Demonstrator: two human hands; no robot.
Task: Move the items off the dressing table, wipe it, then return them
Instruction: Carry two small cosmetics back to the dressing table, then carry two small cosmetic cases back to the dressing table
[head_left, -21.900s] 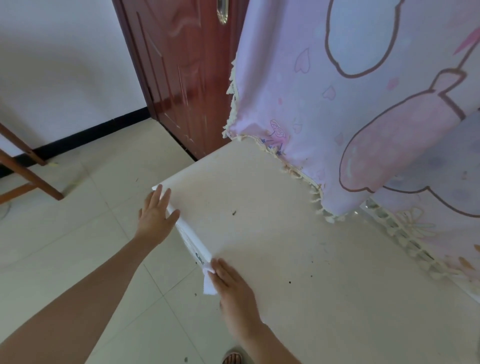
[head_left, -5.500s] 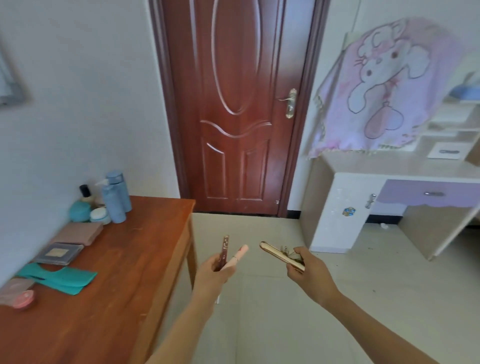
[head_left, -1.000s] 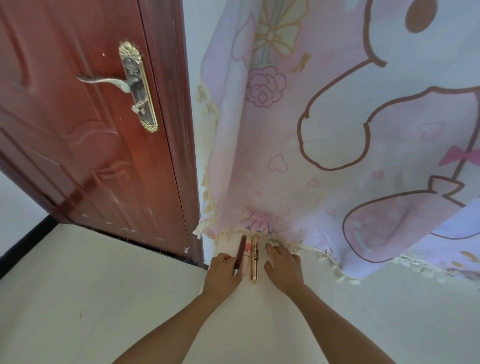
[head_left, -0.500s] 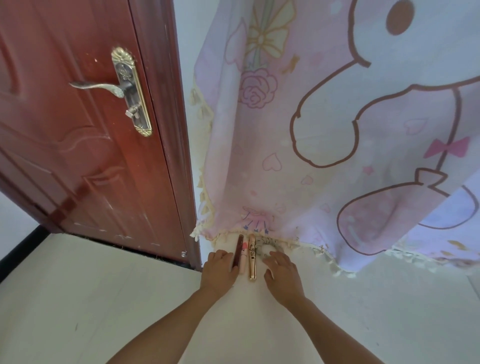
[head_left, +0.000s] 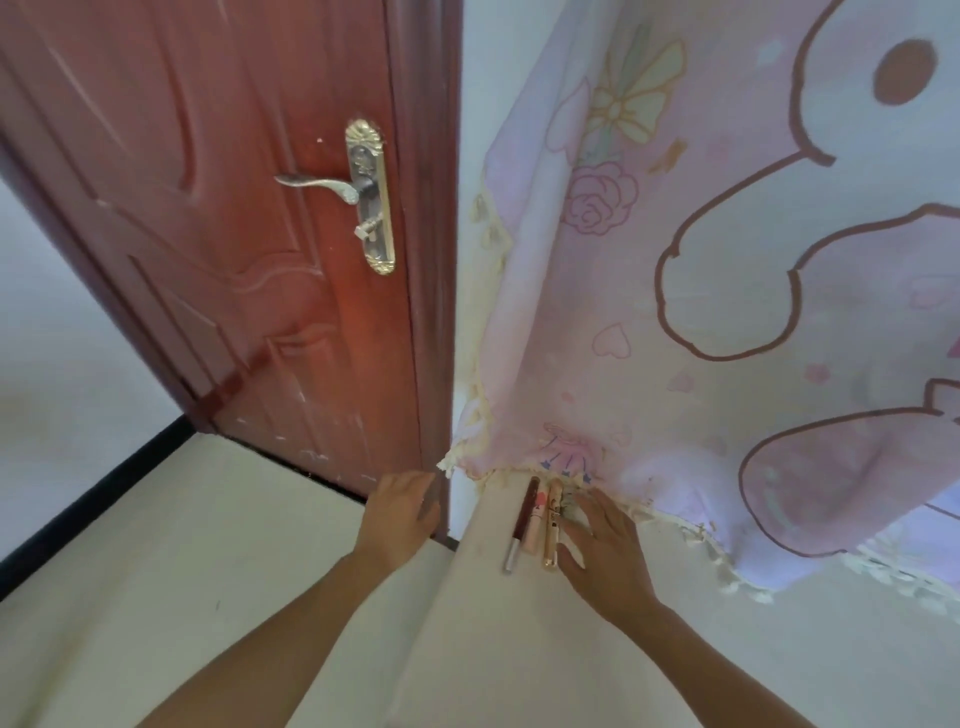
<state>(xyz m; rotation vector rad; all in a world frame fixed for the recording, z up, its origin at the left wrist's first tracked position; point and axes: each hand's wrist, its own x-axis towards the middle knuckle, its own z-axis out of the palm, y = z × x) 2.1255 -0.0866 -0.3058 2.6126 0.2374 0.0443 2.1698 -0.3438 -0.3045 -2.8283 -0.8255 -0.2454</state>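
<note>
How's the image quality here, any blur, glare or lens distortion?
Head view: soft daylight; sheen on the red door; wide-angle lens bows the door frame; left hand slightly blurred; cosmetic sticks beside the right hand look sharp.

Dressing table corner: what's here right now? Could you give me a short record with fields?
surface: pale dressing table
items: dark red tube, pink tube and gold tube, side by side on the top near the cloth's hem
hands: left hand relaxed, beyond the table's edge, holding nothing; right hand flat on the top beside the gold tube, fingers straight
backdrop: pink cartoon cloth hanging over the table; red-brown door at the left
</note>
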